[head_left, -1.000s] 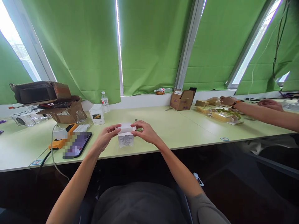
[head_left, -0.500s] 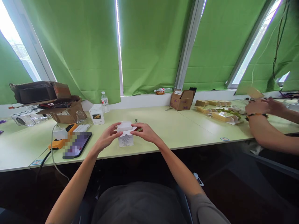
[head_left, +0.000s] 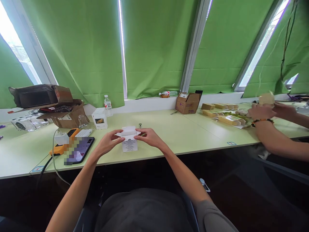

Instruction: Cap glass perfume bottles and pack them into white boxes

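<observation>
A small white cardboard box [head_left: 129,145] with printed text on its front stands on the pale table near the front edge. Its top flaps are up. My left hand [head_left: 112,139] pinches the box's upper left side, thumb and fingers at a side flap. On the opposite side, my right hand [head_left: 147,136] has its thumb and fingers on the upper right flap. Just behind the box, a small metallic object [head_left: 140,125] stands upright, too small to name. What is inside the box is hidden.
Left of me lie a phone [head_left: 80,149], an orange-and-black device [head_left: 69,139] and a cable. Behind are a white box [head_left: 99,118], a water bottle [head_left: 107,102] and stacked cartons [head_left: 64,112]. At right, a co-worker's hands [head_left: 263,111] hold a yellowish box beside a brown carton [head_left: 187,103].
My left hand has shifted slightly left and down at the box's flap; my right hand stays nearly still. The co-worker's hands have moved a little left with their box.
</observation>
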### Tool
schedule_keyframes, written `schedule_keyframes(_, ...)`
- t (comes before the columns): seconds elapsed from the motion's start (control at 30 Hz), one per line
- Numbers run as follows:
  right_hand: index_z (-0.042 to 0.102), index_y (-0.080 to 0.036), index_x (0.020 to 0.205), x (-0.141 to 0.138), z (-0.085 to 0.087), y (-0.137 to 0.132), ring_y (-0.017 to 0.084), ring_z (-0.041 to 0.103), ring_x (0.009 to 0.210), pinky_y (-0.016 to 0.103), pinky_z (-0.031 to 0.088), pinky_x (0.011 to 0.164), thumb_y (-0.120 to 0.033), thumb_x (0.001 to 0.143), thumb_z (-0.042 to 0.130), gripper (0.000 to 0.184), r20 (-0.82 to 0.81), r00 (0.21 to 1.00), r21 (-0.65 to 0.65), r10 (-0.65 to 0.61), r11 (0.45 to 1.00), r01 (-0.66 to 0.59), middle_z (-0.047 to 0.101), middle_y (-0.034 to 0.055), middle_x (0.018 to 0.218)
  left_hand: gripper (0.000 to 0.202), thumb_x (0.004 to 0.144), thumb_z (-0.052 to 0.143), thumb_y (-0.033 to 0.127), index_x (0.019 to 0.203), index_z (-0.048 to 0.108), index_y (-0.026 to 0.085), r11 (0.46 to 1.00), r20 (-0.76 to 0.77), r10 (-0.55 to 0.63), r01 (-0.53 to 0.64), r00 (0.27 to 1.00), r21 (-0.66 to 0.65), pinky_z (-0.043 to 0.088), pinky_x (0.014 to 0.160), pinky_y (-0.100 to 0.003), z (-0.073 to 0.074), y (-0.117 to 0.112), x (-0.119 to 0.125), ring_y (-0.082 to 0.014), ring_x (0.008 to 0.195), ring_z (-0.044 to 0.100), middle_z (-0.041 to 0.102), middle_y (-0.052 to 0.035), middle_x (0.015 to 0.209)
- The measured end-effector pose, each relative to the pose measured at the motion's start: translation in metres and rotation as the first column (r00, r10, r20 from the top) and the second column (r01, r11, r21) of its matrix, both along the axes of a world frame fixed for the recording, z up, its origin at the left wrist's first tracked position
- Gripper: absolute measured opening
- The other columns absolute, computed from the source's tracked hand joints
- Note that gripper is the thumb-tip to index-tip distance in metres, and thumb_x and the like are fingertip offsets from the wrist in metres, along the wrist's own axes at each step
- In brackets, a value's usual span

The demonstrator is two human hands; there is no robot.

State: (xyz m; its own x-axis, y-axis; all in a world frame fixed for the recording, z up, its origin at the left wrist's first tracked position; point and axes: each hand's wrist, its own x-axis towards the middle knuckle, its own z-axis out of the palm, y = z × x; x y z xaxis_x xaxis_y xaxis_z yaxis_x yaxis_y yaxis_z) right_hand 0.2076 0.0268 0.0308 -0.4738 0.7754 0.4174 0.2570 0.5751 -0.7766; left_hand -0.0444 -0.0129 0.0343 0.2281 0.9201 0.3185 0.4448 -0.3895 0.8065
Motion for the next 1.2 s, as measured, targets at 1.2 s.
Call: schedule_keyframes(1.2, 0.052, -0.017, 0.129, 0.007, -0.055, 0.060, 0.025, 0.060, 0.110, 0.034, 0.045, 0.088, -0.031, 0.091, 0.054, 0.041, 0.268, 0.840, 0.368, -0.473, 0.855, 0.364, 0.064, 0.0123, 0.119, 0.085, 0.075, 0.069, 0.043, 0.145, 0.026, 0.023, 0.997, 0.042, 0.015, -0.018, 0.999, 0.069, 0.052, 0.088, -0.044, -0.021, 0.019, -0.005, -0.0246, 0.095, 0.068, 0.065, -0.0124, 0.114)
